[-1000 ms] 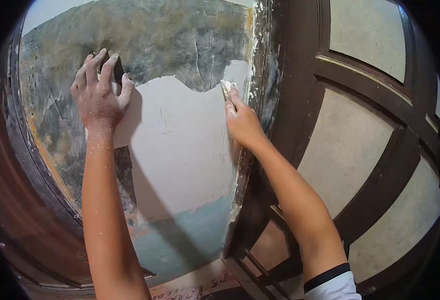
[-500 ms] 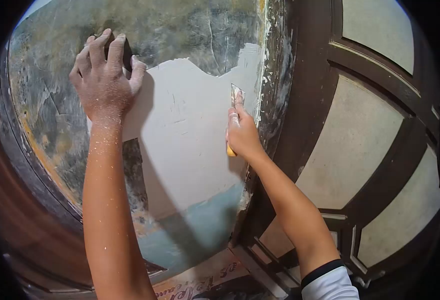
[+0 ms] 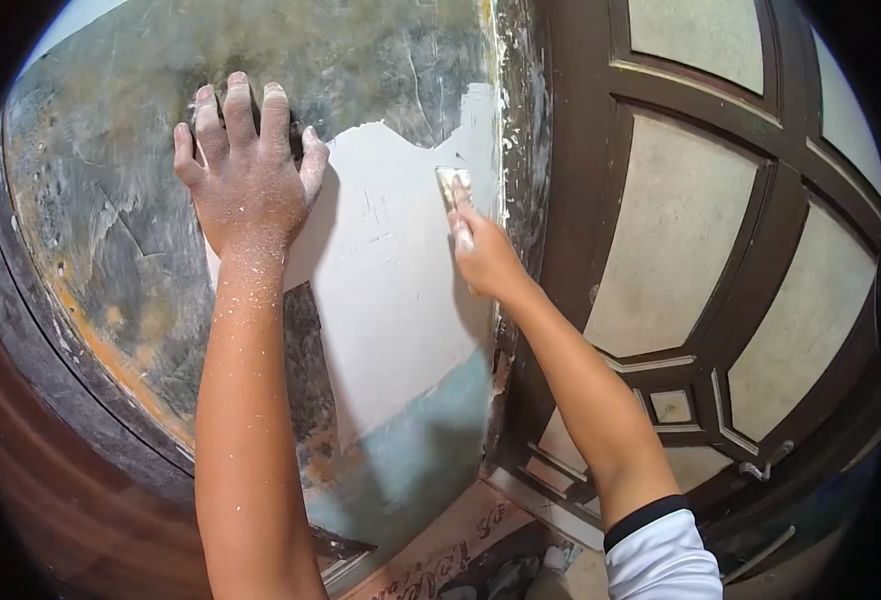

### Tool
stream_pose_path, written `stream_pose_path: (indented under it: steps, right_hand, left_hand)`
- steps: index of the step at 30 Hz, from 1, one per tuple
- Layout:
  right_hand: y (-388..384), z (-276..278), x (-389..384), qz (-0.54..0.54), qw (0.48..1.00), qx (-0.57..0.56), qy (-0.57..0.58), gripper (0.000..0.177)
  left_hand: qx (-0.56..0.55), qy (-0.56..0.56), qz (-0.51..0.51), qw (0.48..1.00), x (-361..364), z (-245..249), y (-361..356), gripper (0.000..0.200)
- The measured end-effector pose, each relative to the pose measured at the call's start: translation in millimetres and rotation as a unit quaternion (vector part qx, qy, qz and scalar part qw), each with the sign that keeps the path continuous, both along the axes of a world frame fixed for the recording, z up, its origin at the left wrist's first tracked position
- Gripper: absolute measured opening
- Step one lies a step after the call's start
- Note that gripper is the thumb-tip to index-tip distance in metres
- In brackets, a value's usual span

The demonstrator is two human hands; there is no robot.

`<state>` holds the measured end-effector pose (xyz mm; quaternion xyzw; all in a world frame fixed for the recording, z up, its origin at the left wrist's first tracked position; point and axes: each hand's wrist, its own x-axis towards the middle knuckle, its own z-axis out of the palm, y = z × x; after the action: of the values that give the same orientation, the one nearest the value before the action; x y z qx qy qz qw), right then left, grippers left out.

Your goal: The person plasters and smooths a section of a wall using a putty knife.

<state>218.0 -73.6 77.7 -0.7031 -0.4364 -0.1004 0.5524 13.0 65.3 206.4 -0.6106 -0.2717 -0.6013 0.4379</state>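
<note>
My left hand (image 3: pixel 252 180), dusted with white powder, rests on the wall with its fingers spread and holds nothing. Under and beside it, a white plaster patch (image 3: pixel 390 270) covers part of the dark, mottled wall (image 3: pixel 140 130). My right hand (image 3: pixel 482 250) grips a putty knife (image 3: pixel 450 185) whose blade lies against the upper right part of the patch. White putty shows on the blade and on my right fingers. Most of the knife's handle is hidden in my palm.
A brown door with pale panels (image 3: pixel 675 225) stands to the right, beyond the wall's chipped edge (image 3: pixel 505 110). Bluish-green wall (image 3: pixel 420 450) shows below the patch. Lettered material (image 3: pixel 460 550) and some items lie at the bottom.
The view has shifted, with more of the door and floor showing. The knife has moved left off the patch's right margin, and its blade now shows broader. My left hand's fingers are spread wider.
</note>
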Motion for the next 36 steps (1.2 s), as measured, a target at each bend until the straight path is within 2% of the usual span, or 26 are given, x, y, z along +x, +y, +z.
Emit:
stream_pose_path:
  steps: [1,4,5,6,9,13,15,16,18,19,22,23,24,25,26,30,33,36]
  right_hand:
    - [-0.6,-4.7,4.0,0.014,0.998,0.005,-0.059,0.035]
    - [-5.7,-25.4,-0.5,0.065,0.998,0.008,-0.017,0.045]
    - [-1.1,-37.4,2.9,0.067,0.992,0.073,-0.076,0.050]
    - [-3.2,-48.1,8.9,0.066,0.992,0.073,-0.075,0.050]
    - [-16.3,-44.7,4.6,0.024,0.999,-0.032,0.004,0.044]
    - [-6.6,-53.3,7.0,0.007,0.997,0.026,-0.066,0.043]
    - [-2.9,-48.4,2.8,0.003,1.000,-0.010,0.027,0.033]
    - [3.7,-49.4,4.4,0.003,1.000,-0.009,0.027,0.033]
    - [19.4,-47.9,7.0,-0.008,0.993,0.108,-0.041,0.028]
    - [17.6,-41.9,7.8,-0.013,0.998,0.055,-0.006,0.028]
    - [11.4,-26.2,6.1,-0.022,0.998,0.050,-0.042,0.028]
    - [7.2,-18.4,4.1,-0.007,0.999,0.040,0.000,0.028]
    - [9.9,-15.3,8.0,-0.010,0.999,0.042,0.002,0.028]
    - [11.8,-14.9,12.1,-0.015,0.997,0.065,-0.025,0.027]
    - [11.7,-15.8,13.7,-0.019,0.995,0.084,-0.054,0.027]
    - [3.6,-13.7,9.5,-0.015,0.995,0.086,-0.053,0.027]
    - [0.2,-34.1,-9.8,-0.023,0.997,0.074,-0.013,0.026]
    - [0.2,-25.3,-17.7,-0.024,0.998,0.024,0.051,0.026]
  left_hand:
    - [-0.012,0.002,-0.009,1.000,-0.6,0.2,-1.2,0.050]
    - [-0.020,0.005,0.031,0.999,0.7,0.5,-1.8,0.052]
    - [-0.020,0.002,0.031,0.999,1.0,0.7,-2.2,0.052]
    - [-0.030,0.009,0.032,0.999,1.1,0.9,-3.3,0.052]
    - [-0.036,0.019,0.040,0.998,1.7,0.7,-5.6,0.053]
    - [-0.035,0.021,0.053,0.998,2.1,1.3,-6.0,0.053]
    - [-0.038,0.019,0.064,0.997,3.1,1.5,-4.7,0.053]
    - [-0.037,0.019,0.063,0.997,3.8,1.7,-4.2,0.053]
    - [-0.041,0.019,0.062,0.997,4.1,1.8,-3.4,0.054]
    - [-0.042,0.020,0.065,0.997,4.0,1.5,-2.0,0.054]
    - [0.009,0.012,0.046,0.999,3.7,3.5,1.6,0.046]
    - [0.010,0.012,0.038,0.999,3.9,2.9,1.8,0.046]
    - [0.013,0.012,0.027,0.999,5.3,3.0,0.7,0.046]
    - [-0.032,0.024,0.076,0.996,4.5,3.2,-4.0,0.055]
    - [-0.033,0.027,0.074,0.996,5.0,1.2,-5.6,0.055]
    - [-0.028,0.028,0.076,0.996,4.1,2.6,-1.7,0.055]
    - [-0.012,0.025,0.049,0.998,3.7,2.9,-1.6,0.050]
    - [-0.007,0.022,0.058,0.998,4.8,3.9,-1.0,0.051]
